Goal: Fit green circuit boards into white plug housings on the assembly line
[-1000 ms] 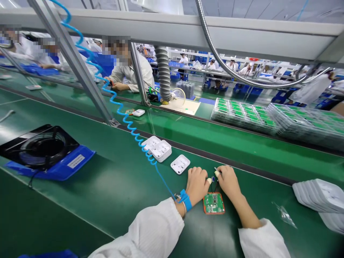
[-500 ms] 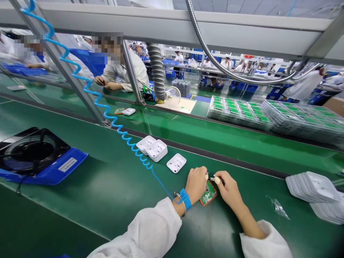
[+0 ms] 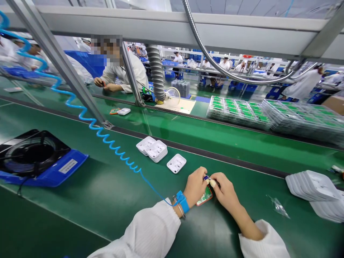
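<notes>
In the head view, my left hand point(image 3: 195, 184), with a blue strap on its wrist, is closed in a pinch on a small dark-blue rectangular part point(image 3: 206, 177). My right hand point(image 3: 225, 190) meets it from the right, its fingers pinched at the same part. Cream covers show on fingertips. Just beneath the fingers is a green circuit board point(image 3: 206, 196) with an orange-red edge, partly hidden by my left hand. A white plastic cover point(image 3: 176, 163) lies beyond my left hand, beside a stack of similar covers point(image 3: 156, 150).
Blue coiled cord point(image 3: 115, 148) runs to my wrist strap. A black fan on a blue base point(image 3: 68, 165) sits left. White cover stacks point(image 3: 313, 186) and a clear plastic scrap point(image 3: 281, 208) are right. Trays of green boards point(image 3: 239, 111) stand beyond the rail; a co-worker point(image 3: 131, 71) sits opposite.
My hands have come closer together, and the small dark-blue part now shows between the fingertips. The circuit board sits slightly further left. The coiled cord has swung left.
</notes>
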Action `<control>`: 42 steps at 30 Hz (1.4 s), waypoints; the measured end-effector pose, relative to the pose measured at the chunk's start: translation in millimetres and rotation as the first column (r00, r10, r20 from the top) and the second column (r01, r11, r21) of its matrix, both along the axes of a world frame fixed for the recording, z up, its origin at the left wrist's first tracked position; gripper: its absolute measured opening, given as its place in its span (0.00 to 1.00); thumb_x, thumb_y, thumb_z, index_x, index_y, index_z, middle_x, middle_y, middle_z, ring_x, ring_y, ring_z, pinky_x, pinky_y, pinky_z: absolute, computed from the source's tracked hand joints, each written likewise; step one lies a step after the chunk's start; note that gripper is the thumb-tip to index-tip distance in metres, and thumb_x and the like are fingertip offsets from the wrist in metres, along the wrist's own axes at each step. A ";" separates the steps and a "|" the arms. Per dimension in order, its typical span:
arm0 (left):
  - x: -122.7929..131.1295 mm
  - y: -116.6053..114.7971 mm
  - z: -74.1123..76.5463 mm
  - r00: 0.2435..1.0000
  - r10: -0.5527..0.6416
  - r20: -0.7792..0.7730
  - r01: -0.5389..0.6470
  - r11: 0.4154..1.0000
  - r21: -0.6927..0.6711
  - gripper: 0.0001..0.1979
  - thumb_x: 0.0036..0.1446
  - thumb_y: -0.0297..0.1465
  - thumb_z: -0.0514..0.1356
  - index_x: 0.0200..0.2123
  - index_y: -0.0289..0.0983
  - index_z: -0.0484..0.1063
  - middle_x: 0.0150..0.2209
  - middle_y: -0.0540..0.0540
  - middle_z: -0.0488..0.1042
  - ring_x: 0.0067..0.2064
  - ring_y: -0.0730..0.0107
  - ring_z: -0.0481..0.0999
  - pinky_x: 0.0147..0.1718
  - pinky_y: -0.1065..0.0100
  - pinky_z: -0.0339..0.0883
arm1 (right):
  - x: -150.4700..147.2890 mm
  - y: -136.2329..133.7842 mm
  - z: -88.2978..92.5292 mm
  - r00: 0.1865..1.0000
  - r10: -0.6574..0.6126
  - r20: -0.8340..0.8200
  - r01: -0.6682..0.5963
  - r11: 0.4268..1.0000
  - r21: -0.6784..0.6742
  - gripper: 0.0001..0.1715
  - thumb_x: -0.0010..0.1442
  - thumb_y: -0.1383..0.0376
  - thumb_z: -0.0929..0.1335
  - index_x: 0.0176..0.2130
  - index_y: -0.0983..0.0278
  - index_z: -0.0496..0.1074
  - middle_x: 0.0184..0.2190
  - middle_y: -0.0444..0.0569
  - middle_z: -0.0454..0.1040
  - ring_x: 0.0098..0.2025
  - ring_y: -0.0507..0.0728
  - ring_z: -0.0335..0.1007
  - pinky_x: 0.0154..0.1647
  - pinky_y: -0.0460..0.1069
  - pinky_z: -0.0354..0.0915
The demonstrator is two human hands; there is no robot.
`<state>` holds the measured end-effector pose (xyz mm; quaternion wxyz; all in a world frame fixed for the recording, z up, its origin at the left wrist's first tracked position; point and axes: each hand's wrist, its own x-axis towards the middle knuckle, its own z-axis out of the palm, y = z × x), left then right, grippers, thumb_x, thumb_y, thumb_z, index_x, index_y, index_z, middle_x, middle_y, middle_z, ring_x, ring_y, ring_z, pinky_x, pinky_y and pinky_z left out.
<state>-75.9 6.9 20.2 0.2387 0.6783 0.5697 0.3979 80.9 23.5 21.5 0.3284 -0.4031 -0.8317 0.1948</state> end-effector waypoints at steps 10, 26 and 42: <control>-0.1 -5.2 5.6 1.000 -0.012 -0.024 0.012 1.000 0.005 0.09 0.45 0.19 0.52 0.30 0.38 0.59 0.29 0.52 0.64 0.32 0.72 0.63 0.31 0.70 0.56 | -2.5 -4.3 7.2 0.999 0.039 -0.023 -0.039 0.999 -0.005 0.07 0.62 0.66 0.59 0.37 0.61 0.65 0.35 0.48 0.68 0.38 0.55 0.64 0.39 0.50 0.62; -1.6 -5.2 6.9 1.000 -0.008 -0.004 0.008 1.000 0.004 0.09 0.44 0.18 0.51 0.26 0.37 0.56 0.27 0.52 0.62 0.31 0.72 0.62 0.30 0.70 0.54 | -3.4 -3.5 14.0 0.995 0.087 0.046 -0.087 0.996 0.008 0.08 0.62 0.67 0.59 0.36 0.61 0.66 0.34 0.48 0.68 0.39 0.55 0.64 0.40 0.51 0.62; 1.1 -7.8 3.8 0.919 -0.021 -0.393 0.080 0.988 0.133 0.08 0.56 0.20 0.47 0.29 0.38 0.58 0.32 0.46 0.64 0.35 0.65 0.62 0.35 0.64 0.58 | -7.2 -4.1 5.1 0.994 0.034 0.105 -0.033 0.999 -0.007 0.08 0.59 0.71 0.59 0.33 0.61 0.65 0.32 0.47 0.67 0.37 0.56 0.62 0.37 0.51 0.60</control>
